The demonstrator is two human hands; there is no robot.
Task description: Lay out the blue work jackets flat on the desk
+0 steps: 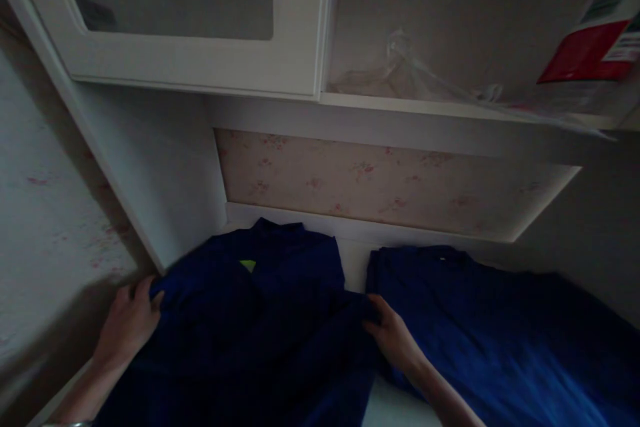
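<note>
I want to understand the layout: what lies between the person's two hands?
In the head view, the dark blue shirt with a yellow-green neck tag spans the whole stretch from the left hand to the right hand.

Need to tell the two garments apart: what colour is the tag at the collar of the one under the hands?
Yellow-green, on the dark blue garment; the tag shows in the head view.

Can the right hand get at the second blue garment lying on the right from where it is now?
Probably yes. The right hand grips the edge of the dark blue shirt, and the second blue garment lies flat right beside it, uncovered, with nothing between them. It would have to let go first.
</note>
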